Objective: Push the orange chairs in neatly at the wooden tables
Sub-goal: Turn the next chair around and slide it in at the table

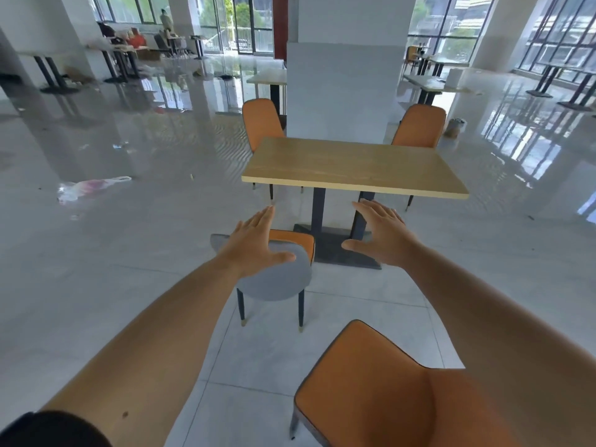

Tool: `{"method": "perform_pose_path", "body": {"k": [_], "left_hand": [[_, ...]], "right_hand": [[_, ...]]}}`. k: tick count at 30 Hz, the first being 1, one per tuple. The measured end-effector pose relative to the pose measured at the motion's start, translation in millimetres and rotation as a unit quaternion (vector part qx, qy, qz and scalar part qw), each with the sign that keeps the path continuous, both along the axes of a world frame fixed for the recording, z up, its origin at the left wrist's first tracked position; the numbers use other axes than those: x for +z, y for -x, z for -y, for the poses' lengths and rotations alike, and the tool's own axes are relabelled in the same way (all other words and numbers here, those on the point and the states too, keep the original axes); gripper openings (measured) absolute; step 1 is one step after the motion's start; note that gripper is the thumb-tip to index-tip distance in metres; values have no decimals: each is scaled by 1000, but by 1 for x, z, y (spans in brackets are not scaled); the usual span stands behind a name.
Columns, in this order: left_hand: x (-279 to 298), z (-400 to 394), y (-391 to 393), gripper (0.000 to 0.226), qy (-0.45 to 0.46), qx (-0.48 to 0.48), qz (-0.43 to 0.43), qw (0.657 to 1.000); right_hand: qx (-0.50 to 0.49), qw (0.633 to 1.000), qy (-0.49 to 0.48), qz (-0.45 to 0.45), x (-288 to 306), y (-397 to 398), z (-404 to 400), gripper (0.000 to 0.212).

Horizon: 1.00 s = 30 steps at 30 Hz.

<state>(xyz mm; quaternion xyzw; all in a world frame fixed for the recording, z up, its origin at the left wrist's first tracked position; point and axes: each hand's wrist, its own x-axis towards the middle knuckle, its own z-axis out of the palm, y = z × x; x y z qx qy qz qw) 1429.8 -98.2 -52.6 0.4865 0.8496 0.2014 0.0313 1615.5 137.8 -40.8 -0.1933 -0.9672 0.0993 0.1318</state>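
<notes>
A wooden table point(351, 167) on a black pedestal stands ahead in the head view. Two orange chairs are tucked at its far side, one on the left point(260, 122) and one on the right point(419, 125). On the near side an orange chair with a grey back point(277, 279) stands away from the table, its back towards me. Another orange chair point(371, 388) sits close below me at the bottom right, turned at an angle. My left hand point(254, 243) is held out flat over the grey-backed chair. My right hand point(380, 235) is spread beside it, holding nothing.
A wide white pillar point(345, 91) rises just behind the table. A plastic bag point(90, 188) and small litter lie on the glossy tiled floor to the left. More tables stand far left point(54, 56) and far right point(429, 83), with glass walls beyond.
</notes>
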Motion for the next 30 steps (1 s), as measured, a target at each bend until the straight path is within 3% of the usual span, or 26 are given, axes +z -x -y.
{"method": "perform_pose_path", "body": {"k": [12, 21, 26, 30], "left_hand": [[-26, 37, -155, 112, 33, 53, 41, 997], [-42, 6, -268, 99, -4, 166, 46, 985], [-83, -40, -358, 109, 42, 232, 101, 966], [-89, -58, -411, 110, 68, 238, 89, 965]], "right_hand": [[12, 1000, -12, 14, -16, -155, 15, 91], [116, 993, 14, 20, -39, -210, -40, 86], [203, 975, 33, 87, -71, -247, -89, 92], [244, 963, 45, 102, -70, -274, -110, 90]]}}
